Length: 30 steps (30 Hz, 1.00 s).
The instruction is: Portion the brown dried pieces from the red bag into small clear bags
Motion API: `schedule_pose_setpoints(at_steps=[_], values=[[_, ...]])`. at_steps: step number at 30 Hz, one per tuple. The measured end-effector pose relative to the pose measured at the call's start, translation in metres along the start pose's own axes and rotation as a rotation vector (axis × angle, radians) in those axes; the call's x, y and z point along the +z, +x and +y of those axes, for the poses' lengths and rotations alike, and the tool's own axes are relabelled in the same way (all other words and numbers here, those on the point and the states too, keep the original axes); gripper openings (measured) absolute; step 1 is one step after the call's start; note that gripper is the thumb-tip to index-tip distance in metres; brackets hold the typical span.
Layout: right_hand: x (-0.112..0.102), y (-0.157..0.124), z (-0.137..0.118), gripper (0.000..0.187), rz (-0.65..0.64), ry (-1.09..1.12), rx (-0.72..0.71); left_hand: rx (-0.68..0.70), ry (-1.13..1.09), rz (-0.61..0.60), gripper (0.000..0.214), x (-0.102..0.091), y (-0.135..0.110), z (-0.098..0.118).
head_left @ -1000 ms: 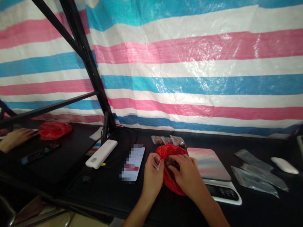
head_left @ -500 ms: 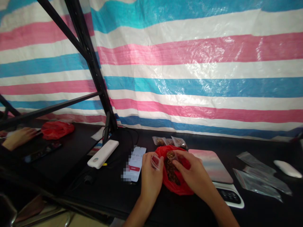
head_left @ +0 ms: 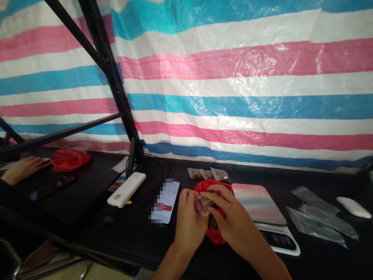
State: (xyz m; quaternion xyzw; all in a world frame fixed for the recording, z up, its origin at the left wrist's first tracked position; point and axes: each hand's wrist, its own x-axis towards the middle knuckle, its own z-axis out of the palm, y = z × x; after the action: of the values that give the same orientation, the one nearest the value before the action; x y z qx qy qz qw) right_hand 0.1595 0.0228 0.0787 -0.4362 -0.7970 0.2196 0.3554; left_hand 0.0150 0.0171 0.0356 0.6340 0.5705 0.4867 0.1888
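My left hand (head_left: 189, 223) is closed on a small clear plastic bag (head_left: 200, 209), its mouth held open toward the right. Between the fingers of my right hand (head_left: 237, 217) is a small clear cup (head_left: 205, 201), tilted sideways with its rim at the bag's mouth. Brown pieces showed in the cup a moment ago; its contents are now mostly hidden by my fingers. Both hands are over an open red plastic bag (head_left: 215, 236), where dark brown loose pieces (head_left: 213, 223) show below the right hand.
Small filled bags (head_left: 220, 175) lie behind the red bag. A white scale with a pinkish plate (head_left: 259, 202) is to its right, then flat clear bags (head_left: 317, 229) and a white object (head_left: 353, 207). Leftward are a phone (head_left: 171, 198), a white power bank (head_left: 127, 189) and another person's hand (head_left: 25, 170).
My right hand has moved left and tipped the cup over to the clear bag's mouth. My left hand has shifted slightly right, bringing the bag to the cup.
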Motion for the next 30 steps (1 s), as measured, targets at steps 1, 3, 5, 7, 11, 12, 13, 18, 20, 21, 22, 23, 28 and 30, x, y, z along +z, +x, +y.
schedule_pose_setpoints(at_steps=[1,3,5,7,11,12,13,18,20,21,22,23,28,30], values=[[0.0,0.0,0.001,0.045,0.003,-0.022,-0.029,-0.007,-0.01,-0.008,0.023,0.0,-0.001,0.001],[0.0,-0.001,0.001,0.048,-0.001,-0.053,-0.072,-0.017,-0.027,-0.021,0.021,-0.001,-0.002,0.002],[-0.001,-0.002,0.001,0.048,0.0,-0.072,-0.096,-0.025,-0.036,-0.033,0.019,-0.001,-0.002,0.002],[-0.002,-0.002,-0.001,0.047,-0.001,-0.079,-0.092,-0.036,-0.034,-0.041,0.017,-0.002,-0.001,0.0],[-0.002,-0.001,-0.006,0.044,-0.027,-0.047,0.002,-0.051,-0.027,-0.036,0.02,-0.004,0.0,-0.003],[-0.002,0.0,-0.006,0.044,-0.023,-0.035,0.027,-0.053,-0.027,-0.036,0.02,-0.005,0.0,-0.004],[-0.002,0.0,-0.006,0.045,-0.013,-0.025,0.044,-0.056,-0.029,-0.036,0.02,-0.006,0.0,-0.004],[-0.005,0.002,-0.001,0.039,0.05,-0.022,0.049,-0.049,-0.043,-0.057,0.007,-0.01,0.001,-0.005],[-0.006,0.003,0.004,0.034,0.083,-0.042,0.051,-0.039,-0.049,-0.035,0.008,-0.012,0.002,-0.005],[-0.007,0.003,0.007,0.033,0.102,-0.06,0.057,-0.037,-0.051,-0.012,0.009,-0.013,0.001,-0.005],[-0.007,0.003,0.011,0.033,0.118,-0.089,0.069,-0.039,-0.05,0.011,0.01,-0.013,0.001,-0.004],[-0.008,0.003,0.015,0.033,0.128,-0.131,0.087,-0.044,-0.045,0.027,0.011,-0.013,0.0,-0.004],[-0.006,0.002,0.032,0.038,-0.018,-0.433,0.197,-0.13,-0.008,-0.009,0.015,-0.009,-0.005,-0.003],[-0.005,0.001,0.035,0.043,-0.104,-0.477,0.217,-0.171,-0.005,-0.037,0.016,-0.007,-0.007,-0.004]])
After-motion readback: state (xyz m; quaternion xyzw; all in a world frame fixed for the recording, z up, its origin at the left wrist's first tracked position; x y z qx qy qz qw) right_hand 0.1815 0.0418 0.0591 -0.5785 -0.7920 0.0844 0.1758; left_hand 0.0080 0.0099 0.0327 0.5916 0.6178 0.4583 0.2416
